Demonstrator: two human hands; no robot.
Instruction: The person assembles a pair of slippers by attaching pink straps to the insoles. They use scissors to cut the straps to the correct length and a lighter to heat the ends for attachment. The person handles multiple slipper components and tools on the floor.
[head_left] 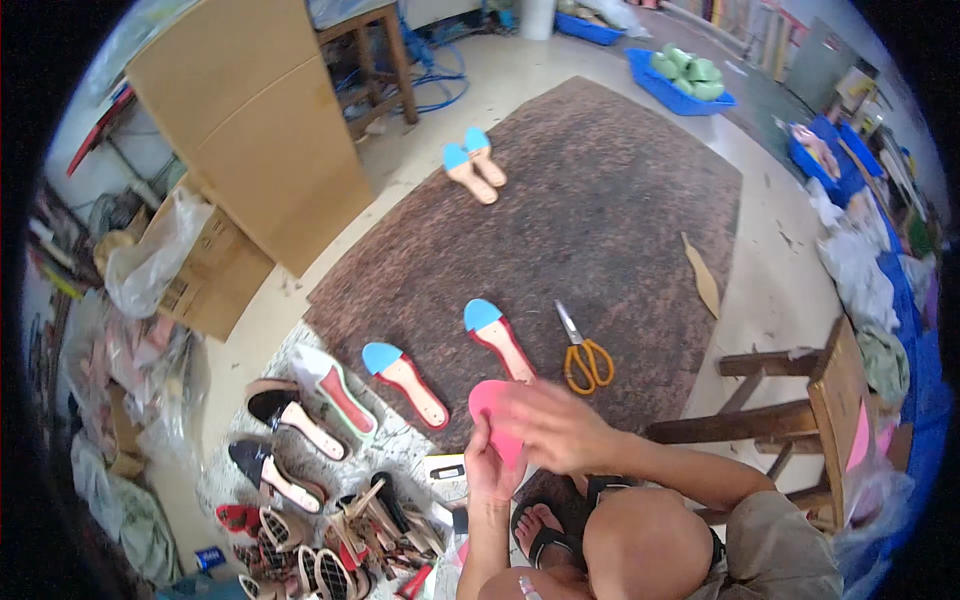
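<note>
Head view: pink sole-shaped piece (487, 397), one, clasped in left hand (491, 470), above near edge of brown mat (620, 200); right hand (562, 430), blurred, across it, grip unclear. Possible fault: piece bent or dropped, should right hand push against a loose left hold.

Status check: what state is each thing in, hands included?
Pink piece: held, partly covered
Left hand: closed on the pink piece
Right hand: over the pink piece, blurred, grip unclear
Scissors: lying down, blades look closed
Red-edged soles: two, lying apart
Brown mat: lying flat
Blue basket: holding green things
</note>
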